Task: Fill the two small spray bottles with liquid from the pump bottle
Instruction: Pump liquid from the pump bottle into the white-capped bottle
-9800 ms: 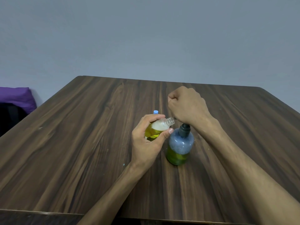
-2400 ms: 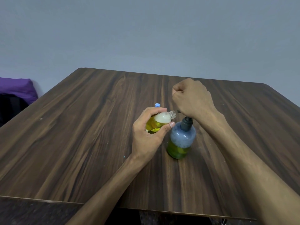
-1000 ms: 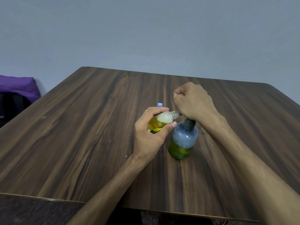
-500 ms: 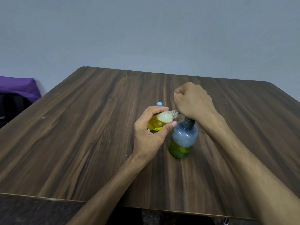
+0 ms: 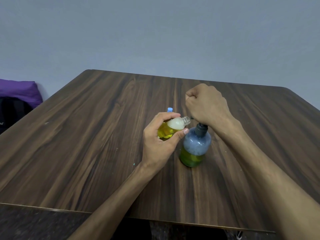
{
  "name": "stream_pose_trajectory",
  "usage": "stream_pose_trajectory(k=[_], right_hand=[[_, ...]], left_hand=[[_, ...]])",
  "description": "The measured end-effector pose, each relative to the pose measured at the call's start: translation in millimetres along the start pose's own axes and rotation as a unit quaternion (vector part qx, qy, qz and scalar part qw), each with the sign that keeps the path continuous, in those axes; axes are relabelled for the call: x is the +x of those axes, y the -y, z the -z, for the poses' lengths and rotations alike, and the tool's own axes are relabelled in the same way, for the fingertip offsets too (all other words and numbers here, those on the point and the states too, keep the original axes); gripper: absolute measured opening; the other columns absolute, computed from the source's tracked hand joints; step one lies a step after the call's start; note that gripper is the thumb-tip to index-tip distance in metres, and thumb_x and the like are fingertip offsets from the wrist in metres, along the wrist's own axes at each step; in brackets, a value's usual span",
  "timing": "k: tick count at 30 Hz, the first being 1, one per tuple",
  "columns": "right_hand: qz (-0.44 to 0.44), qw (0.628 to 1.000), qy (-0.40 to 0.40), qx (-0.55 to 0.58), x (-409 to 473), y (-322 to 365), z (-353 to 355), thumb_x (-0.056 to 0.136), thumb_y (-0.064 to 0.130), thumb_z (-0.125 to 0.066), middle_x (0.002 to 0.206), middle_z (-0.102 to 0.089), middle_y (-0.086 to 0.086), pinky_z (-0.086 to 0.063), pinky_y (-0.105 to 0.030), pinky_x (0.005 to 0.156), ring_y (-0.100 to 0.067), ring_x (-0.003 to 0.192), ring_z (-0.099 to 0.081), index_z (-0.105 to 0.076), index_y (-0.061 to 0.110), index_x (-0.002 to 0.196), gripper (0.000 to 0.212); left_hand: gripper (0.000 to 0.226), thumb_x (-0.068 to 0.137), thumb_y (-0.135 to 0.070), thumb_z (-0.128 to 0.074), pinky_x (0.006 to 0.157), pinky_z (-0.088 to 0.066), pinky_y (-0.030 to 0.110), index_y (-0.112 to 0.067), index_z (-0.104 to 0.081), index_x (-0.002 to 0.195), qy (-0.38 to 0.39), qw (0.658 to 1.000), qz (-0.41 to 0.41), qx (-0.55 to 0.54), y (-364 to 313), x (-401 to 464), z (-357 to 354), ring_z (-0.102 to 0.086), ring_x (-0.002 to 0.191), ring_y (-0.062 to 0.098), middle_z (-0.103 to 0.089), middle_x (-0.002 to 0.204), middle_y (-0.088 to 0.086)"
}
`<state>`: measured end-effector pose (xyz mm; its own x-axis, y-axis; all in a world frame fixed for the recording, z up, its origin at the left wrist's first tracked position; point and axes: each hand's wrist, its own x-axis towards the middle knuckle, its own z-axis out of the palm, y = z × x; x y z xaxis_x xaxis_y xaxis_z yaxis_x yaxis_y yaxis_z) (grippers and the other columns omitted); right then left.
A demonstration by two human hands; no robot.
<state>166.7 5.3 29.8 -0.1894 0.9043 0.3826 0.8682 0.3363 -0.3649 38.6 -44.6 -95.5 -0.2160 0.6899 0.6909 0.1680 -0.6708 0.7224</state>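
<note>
**Small bottle held at the pump spout**

On the wooden table (image 5: 86, 135), seen from the head camera, a pump bottle (image 5: 195, 148) is stood upright, its lower part filled with green-yellow liquid. Its pump head is covered by the right hand (image 5: 207, 106), which is clenched into a fist over it. A small spray bottle (image 5: 171, 129), uncapped and tilted, is gripped by the left hand (image 5: 160, 144), its open neck just beside the pump. A blue cap (image 5: 169, 110) is seen behind the fingers.
</note>
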Motion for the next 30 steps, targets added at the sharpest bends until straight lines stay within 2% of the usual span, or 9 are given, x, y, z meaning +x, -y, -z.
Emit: stream_pose_trajectory(k=[3,8,12,15,17,21,26,30], right_hand=[[0.009,1.0,-0.009,0.006,2.0,0.0,1.8,0.085,0.007,-0.042,0.049,-0.042,0.003,-0.033,-0.03,0.053,-0.02,0.054,-0.055,-0.041,0.013,0.053,0.032],[-0.002,1.0,0.02,0.001,-0.6,-0.9,-5.0,0.084,0.007,-0.042,0.051,-0.042,0.003,-0.031,-0.03,0.053,-0.018,0.052,-0.039,-0.042,0.012,0.054,0.03],[0.0,1.0,-0.022,0.014,1.9,-0.9,0.6,0.08,0.007,-0.041,0.05,-0.041,0.002,-0.033,-0.03,0.053,-0.024,0.053,-0.049,-0.04,0.012,0.055,0.026],[-0.011,1.0,0.0,0.004,-0.9,-2.6,-6.3,0.082,0.007,-0.042,0.051,-0.042,0.002,-0.033,-0.031,0.054,-0.021,0.054,-0.04,-0.041,0.011,0.055,0.028],[-0.01,1.0,0.008,0.0,-2.1,-1.8,-6.5,0.084,0.007,-0.043,0.052,-0.045,0.002,-0.031,-0.03,0.053,-0.019,0.054,-0.042,-0.045,0.012,0.055,0.03],[-0.004,0.999,-0.036,0.014,-0.4,-0.8,1.1,0.079,0.007,-0.042,0.051,-0.044,0.002,-0.03,-0.031,0.053,-0.02,0.053,-0.041,-0.041,0.011,0.055,0.025],[-0.013,1.0,0.011,-0.015,-3.2,-1.2,-4.7,0.088,0.008,-0.045,0.055,-0.047,0.005,-0.03,-0.028,0.053,-0.013,0.054,-0.042,-0.047,0.015,0.054,0.035],[-0.005,1.0,-0.011,0.011,0.2,-1.0,-0.7,0.082,0.007,-0.042,0.051,-0.045,0.003,-0.032,-0.03,0.054,-0.018,0.053,-0.044,-0.044,0.011,0.056,0.027]], left_hand=[[0.034,0.084,-0.007,-0.089,0.089,-0.056,0.023,-0.006,-0.072,0.114,-0.003,1.0,-0.005,0.003,0.0,0.5,1.1,-0.072,0.101,0.018,-0.074,0.111,0.009],[0.035,0.083,-0.006,-0.09,0.089,-0.055,0.023,-0.009,-0.072,0.113,-0.004,1.0,0.001,0.002,-0.1,1.1,-0.4,-0.072,0.101,0.017,-0.074,0.11,0.007],[0.034,0.083,-0.006,-0.09,0.089,-0.056,0.024,-0.007,-0.073,0.113,-0.007,1.0,0.0,0.003,1.0,-0.1,-0.1,-0.072,0.101,0.017,-0.074,0.11,0.008],[0.034,0.083,-0.007,-0.09,0.09,-0.055,0.023,-0.007,-0.073,0.113,-0.007,1.0,0.001,0.004,0.9,1.0,-0.6,-0.071,0.101,0.016,-0.074,0.11,0.007],[0.034,0.083,-0.006,-0.09,0.09,-0.054,0.021,-0.008,-0.072,0.113,-0.004,1.0,-0.001,0.007,1.0,0.5,-0.4,-0.071,0.101,0.014,-0.074,0.11,0.007],[0.034,0.084,-0.004,-0.09,0.09,-0.055,0.023,-0.005,-0.072,0.113,-0.003,1.0,-0.006,0.005,2.0,0.3,0.9,-0.072,0.102,0.017,-0.074,0.11,0.009],[0.035,0.084,-0.003,-0.09,0.088,-0.056,0.024,-0.002,-0.072,0.114,-0.001,1.0,-0.008,0.014,3.1,0.6,2.3,-0.071,0.101,0.018,-0.074,0.109,0.01],[0.034,0.084,-0.002,-0.09,0.089,-0.056,0.025,0.0,-0.073,0.113,-0.002,1.0,-0.005,0.012,2.6,1.2,1.8,-0.072,0.101,0.019,-0.074,0.11,0.01]])
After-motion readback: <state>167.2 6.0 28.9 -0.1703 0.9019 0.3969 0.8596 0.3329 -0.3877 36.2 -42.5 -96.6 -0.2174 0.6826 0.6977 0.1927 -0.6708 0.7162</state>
